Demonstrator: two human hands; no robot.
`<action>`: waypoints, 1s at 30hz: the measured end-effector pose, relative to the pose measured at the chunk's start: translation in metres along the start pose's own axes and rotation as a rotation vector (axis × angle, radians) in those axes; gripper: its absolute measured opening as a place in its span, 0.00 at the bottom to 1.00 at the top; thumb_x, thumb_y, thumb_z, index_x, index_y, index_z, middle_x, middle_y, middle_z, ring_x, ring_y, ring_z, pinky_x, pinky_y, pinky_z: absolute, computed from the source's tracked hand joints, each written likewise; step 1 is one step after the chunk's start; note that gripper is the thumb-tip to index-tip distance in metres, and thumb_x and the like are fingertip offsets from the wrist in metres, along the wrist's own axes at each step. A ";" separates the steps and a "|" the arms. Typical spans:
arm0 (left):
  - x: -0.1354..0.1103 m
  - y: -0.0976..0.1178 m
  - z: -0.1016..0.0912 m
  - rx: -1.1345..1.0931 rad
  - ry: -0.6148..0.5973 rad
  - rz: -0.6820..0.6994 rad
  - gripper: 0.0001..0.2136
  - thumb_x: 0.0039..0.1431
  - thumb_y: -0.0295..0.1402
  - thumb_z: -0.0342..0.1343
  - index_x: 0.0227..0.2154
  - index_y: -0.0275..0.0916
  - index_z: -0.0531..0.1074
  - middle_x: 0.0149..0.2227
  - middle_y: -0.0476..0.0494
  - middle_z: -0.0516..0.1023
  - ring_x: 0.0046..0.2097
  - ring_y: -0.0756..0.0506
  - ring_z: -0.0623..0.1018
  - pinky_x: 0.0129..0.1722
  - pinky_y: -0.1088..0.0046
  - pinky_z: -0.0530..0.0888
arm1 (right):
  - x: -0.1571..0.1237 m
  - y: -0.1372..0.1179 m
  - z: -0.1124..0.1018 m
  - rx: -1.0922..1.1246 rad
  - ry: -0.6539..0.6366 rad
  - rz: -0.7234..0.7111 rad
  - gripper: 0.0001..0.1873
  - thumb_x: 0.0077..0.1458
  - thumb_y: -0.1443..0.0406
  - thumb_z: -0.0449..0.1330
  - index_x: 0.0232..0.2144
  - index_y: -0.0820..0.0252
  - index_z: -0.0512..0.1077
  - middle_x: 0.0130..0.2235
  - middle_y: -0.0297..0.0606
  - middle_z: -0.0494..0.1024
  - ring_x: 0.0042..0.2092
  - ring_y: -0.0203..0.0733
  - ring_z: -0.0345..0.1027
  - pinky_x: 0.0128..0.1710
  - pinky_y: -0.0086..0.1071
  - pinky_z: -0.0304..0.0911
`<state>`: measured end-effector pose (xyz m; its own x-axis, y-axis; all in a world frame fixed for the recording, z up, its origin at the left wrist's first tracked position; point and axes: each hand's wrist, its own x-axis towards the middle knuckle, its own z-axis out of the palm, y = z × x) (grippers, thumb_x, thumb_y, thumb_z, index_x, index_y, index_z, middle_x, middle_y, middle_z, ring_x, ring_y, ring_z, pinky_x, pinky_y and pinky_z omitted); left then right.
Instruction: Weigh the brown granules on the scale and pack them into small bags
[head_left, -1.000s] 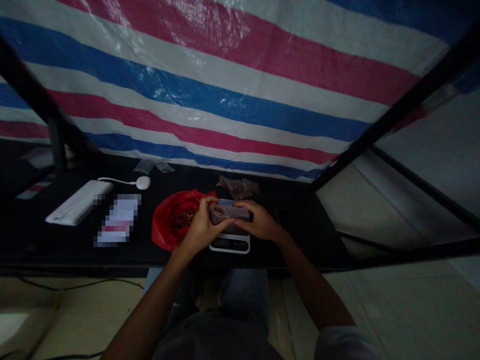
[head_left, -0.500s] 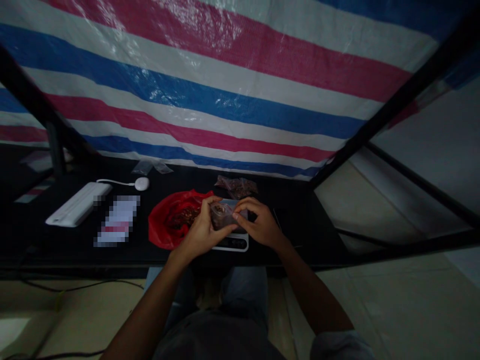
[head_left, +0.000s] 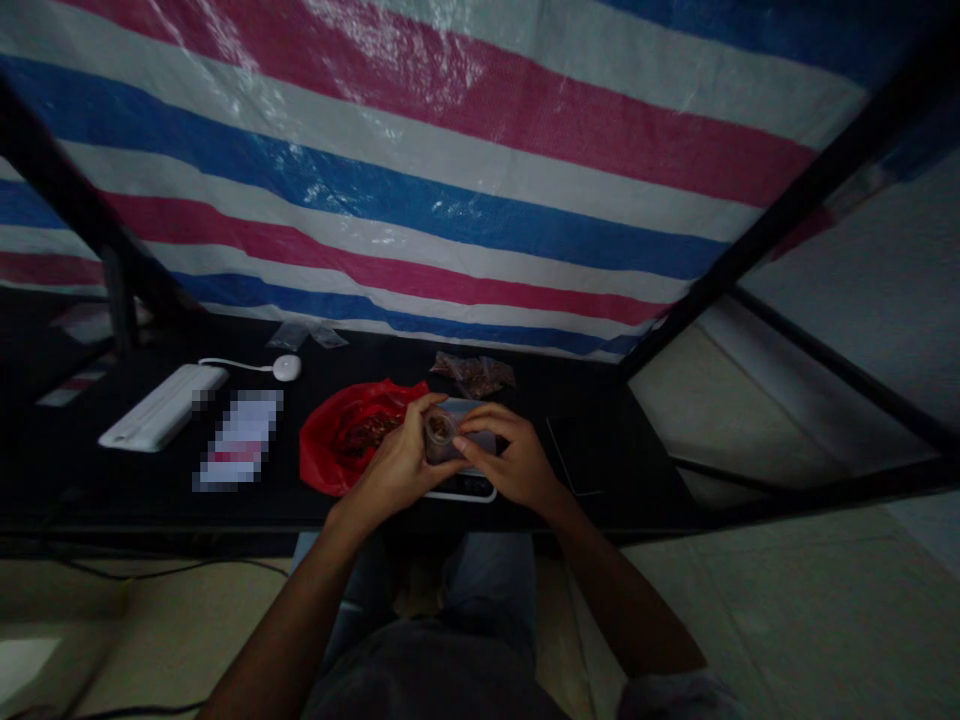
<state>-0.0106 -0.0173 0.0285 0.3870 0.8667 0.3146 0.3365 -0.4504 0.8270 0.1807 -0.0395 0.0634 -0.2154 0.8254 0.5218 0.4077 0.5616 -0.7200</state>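
A small clear plastic bag (head_left: 438,430) hangs over the scale, its rounded mouth open and small brownish pieces visible inside. My left hand (head_left: 409,450) is closed around its left side, thumb across the front. At the bag's right rim, the fingertips of my right hand (head_left: 510,452) pinch the edge. Beneath both hands lies a white digital scale (head_left: 480,490), largely covered by them. Just left of my left hand sits an open red plastic bag (head_left: 319,450) of small brownish, metallic-looking pieces (head_left: 367,432); what they are exactly is too dark to tell.
Filled clear bags (head_left: 476,375) lie behind the scale. Thin clear bags (head_left: 304,335) are at the back left. A white power-bank-like block (head_left: 161,408), a round white piece on a cable (head_left: 286,368) and a pixelated sheet (head_left: 240,440) rest left. Striped sheeting (head_left: 420,200) rises behind the black table (head_left: 637,450).
My right fingers have shifted slightly left along the bag's rim. The bag's mouth now looks rounder and wider, showing more of the pieces inside.
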 end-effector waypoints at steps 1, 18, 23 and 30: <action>-0.001 0.001 -0.001 -0.024 -0.002 0.010 0.39 0.52 0.41 0.69 0.62 0.43 0.53 0.54 0.37 0.74 0.52 0.38 0.79 0.52 0.58 0.76 | 0.000 0.000 0.000 -0.004 0.012 0.006 0.02 0.59 0.66 0.64 0.34 0.56 0.78 0.39 0.40 0.81 0.43 0.43 0.76 0.46 0.39 0.70; 0.009 0.016 -0.020 -0.346 0.193 -0.061 0.07 0.56 0.37 0.65 0.31 0.38 0.82 0.33 0.43 0.84 0.36 0.45 0.81 0.39 0.70 0.76 | 0.000 0.001 -0.016 -0.062 -0.005 -0.032 0.02 0.60 0.67 0.63 0.33 0.56 0.75 0.38 0.38 0.78 0.41 0.41 0.73 0.45 0.37 0.68; 0.006 0.017 -0.019 -0.268 0.171 -0.032 0.08 0.58 0.38 0.63 0.31 0.39 0.81 0.34 0.43 0.83 0.37 0.44 0.81 0.39 0.69 0.76 | -0.001 -0.001 -0.011 -0.085 -0.048 -0.021 0.04 0.62 0.67 0.60 0.33 0.56 0.73 0.37 0.38 0.78 0.42 0.42 0.73 0.46 0.38 0.68; 0.007 0.021 -0.015 -0.252 0.138 -0.005 0.07 0.59 0.37 0.62 0.31 0.39 0.79 0.35 0.44 0.82 0.38 0.45 0.80 0.41 0.68 0.76 | -0.001 -0.006 -0.006 -0.049 -0.028 -0.031 0.04 0.61 0.66 0.60 0.32 0.56 0.72 0.37 0.39 0.77 0.42 0.43 0.72 0.46 0.38 0.68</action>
<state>-0.0140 -0.0179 0.0554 0.2595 0.8975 0.3565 0.1073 -0.3936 0.9130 0.1836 -0.0440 0.0695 -0.2530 0.8092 0.5303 0.4436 0.5842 -0.6797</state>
